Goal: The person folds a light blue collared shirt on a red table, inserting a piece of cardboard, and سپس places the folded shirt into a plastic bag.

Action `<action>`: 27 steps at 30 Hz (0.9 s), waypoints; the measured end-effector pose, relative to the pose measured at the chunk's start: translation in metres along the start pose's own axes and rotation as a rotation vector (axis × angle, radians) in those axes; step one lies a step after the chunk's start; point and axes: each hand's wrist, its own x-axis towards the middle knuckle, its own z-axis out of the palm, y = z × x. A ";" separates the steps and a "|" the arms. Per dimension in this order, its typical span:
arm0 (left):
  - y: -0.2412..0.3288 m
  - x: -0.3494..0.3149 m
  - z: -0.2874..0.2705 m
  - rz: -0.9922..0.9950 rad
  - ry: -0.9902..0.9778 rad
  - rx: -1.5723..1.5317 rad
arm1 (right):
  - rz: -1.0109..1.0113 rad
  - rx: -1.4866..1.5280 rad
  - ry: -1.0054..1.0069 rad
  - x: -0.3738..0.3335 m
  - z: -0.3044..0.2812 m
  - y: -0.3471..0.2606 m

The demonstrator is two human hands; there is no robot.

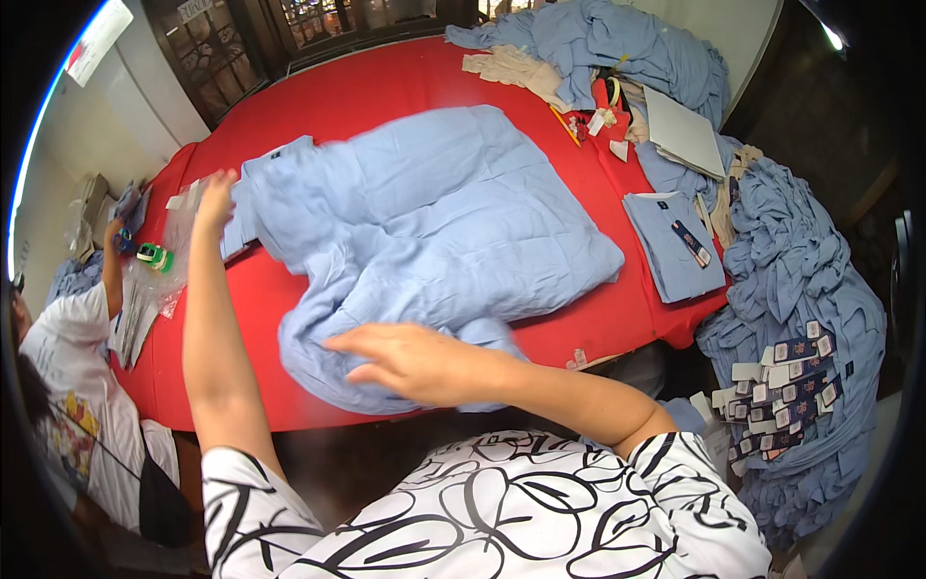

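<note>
Right hand (pixel 415 365) is being held, fingers apart, over the blue shirt (pixel 453 212), which is being supported by the red tabletop (pixel 338 87); whether anything is being gripped by the blurred left hand (pixel 218 200) cannot be told. The tabletop is being flanked by a pale wall (pixel 159 82).

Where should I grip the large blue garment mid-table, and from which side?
Probably the rightmost corner of the large blue garment, from the right: it juts out flat over the red cloth, while the near-left part bunches near the right hand.
</note>
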 end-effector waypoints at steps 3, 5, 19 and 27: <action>-0.067 -0.073 0.015 0.231 -0.206 0.154 | 0.169 -0.603 0.240 -0.065 -0.018 0.113; -0.049 -0.176 0.041 0.345 -0.206 0.185 | 0.589 -0.750 0.547 -0.130 -0.061 0.165; -0.100 -0.384 0.087 0.655 -0.478 0.309 | 0.941 -0.623 0.939 -0.185 -0.154 0.215; -0.078 -0.378 0.113 0.527 -0.272 0.350 | 0.728 -0.316 0.575 -0.087 -0.142 0.179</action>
